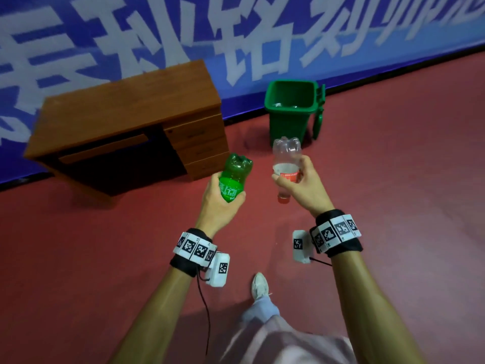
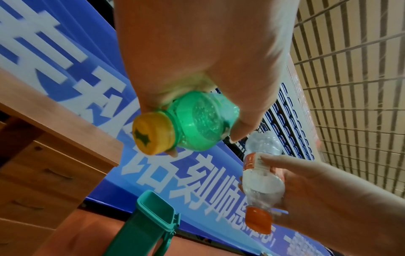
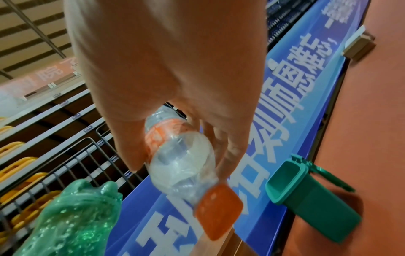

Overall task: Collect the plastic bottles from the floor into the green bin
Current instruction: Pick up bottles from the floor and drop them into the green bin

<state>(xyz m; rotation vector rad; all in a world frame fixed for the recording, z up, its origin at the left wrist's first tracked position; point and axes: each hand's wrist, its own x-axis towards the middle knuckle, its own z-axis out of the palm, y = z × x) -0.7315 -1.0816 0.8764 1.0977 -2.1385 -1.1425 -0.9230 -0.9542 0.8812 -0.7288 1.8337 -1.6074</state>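
My left hand (image 1: 223,195) grips a green plastic bottle (image 1: 235,177) with a yellow cap (image 2: 153,132), base pointing away from me. My right hand (image 1: 296,182) holds a clear bottle (image 1: 286,156) with an orange label and orange cap (image 3: 219,211), cap end down. Both bottles hang in the air side by side above the red floor. The green bin (image 1: 291,109) stands open ahead of the hands by the blue banner wall, with something clear lying inside it. The bin (image 2: 153,223) also shows in the left wrist view, and the bin (image 3: 306,199) in the right wrist view.
A brown wooden desk (image 1: 126,122) with drawers stands left of the bin against the blue banner (image 1: 236,30). My foot in a white shoe (image 1: 259,285) is on the red floor (image 1: 393,166) below the hands.
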